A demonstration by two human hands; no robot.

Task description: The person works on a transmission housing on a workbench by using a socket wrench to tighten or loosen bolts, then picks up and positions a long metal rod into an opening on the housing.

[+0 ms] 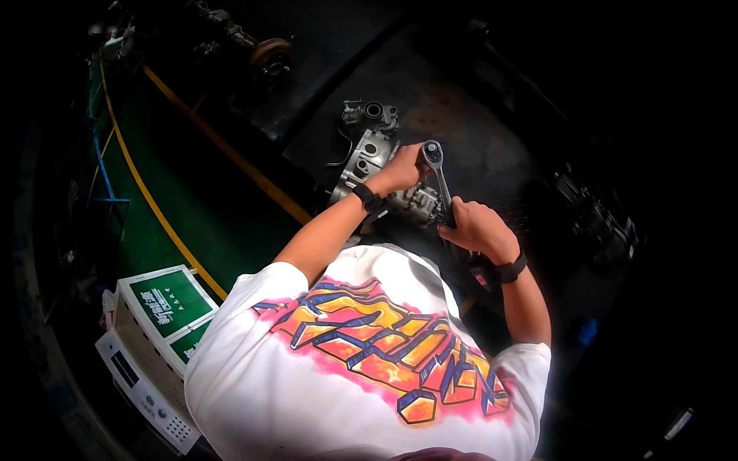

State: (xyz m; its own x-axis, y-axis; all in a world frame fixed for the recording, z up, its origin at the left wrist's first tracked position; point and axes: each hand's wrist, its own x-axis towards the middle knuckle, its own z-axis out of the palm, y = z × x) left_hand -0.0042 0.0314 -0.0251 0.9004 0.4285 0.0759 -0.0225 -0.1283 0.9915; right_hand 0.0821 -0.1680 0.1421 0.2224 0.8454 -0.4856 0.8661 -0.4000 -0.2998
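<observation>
A chrome ratchet wrench (440,178) stands over a grey metal engine or gearbox casing (361,161) on the dark surface in front of me. Its round head (433,151) points away from me. My right hand (478,228) is closed around the near end of the handle. Curled closed against the head is my left hand (403,168), its fingertips partly hidden beneath. Round bores show in the casing to the left of that hand, and smaller machined metal parts (417,201) lie between my two hands.
More metal parts lie in shadow at the right (592,211). A rusty round part (270,60) is at the far left. Green floor with yellow lines (150,188) runs along the left. A white machine with a keypad (146,392) stands near my left side.
</observation>
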